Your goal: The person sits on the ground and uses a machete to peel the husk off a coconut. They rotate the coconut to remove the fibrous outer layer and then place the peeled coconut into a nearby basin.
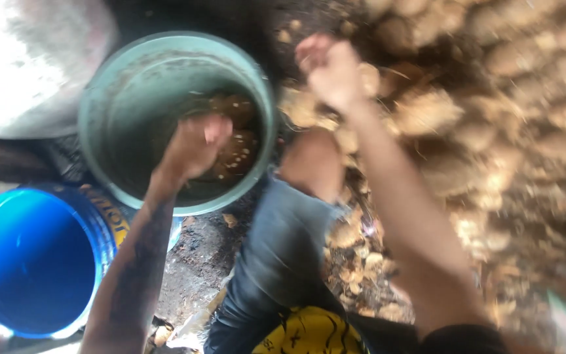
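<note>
My left hand (pixel 194 145) reaches down inside a green bucket (pixel 103 98), fingers curled over brown tubers (pixel 240 154) lying at its bottom; motion blur hides whether it grips one. My right hand (pixel 330 69) is stretched out over a big heap of brown, muddy tubers (pixel 492 111) on the right, fingers closed, apparently around one tuber, though the blur makes this unsure. My bent knee (pixel 312 164) in grey trousers sits between the bucket and the heap.
An open blue bucket (pixel 31 262) stands at the lower left, touching the green one. A pale metal basin (pixel 21 65) is at the upper left. Dark wet ground (pixel 198 255) with scraps lies between the buckets and my leg.
</note>
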